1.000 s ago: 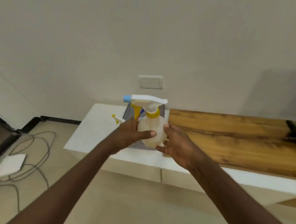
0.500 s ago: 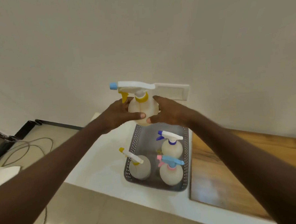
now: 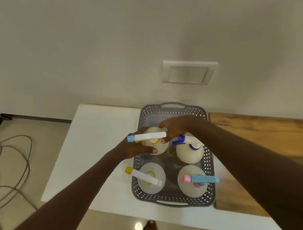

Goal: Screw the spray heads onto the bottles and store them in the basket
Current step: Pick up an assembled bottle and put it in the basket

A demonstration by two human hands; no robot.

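Lowered from wall-plate height, the blue-nozzled spray bottle [image 3: 154, 144] sat over the grey basket's [image 3: 207, 157] far-left corner, gripped by left hand [image 3: 136, 148] and right hand [image 3: 173, 129], beside three unlabelled spray bottles.

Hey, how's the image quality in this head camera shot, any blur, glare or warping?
Head view: soft overall, the forearms smear toward the edges; wide-angle warping bends the white table edge and wall switch; a small glare spot on the floor; the basket and both hands read clearly enough.
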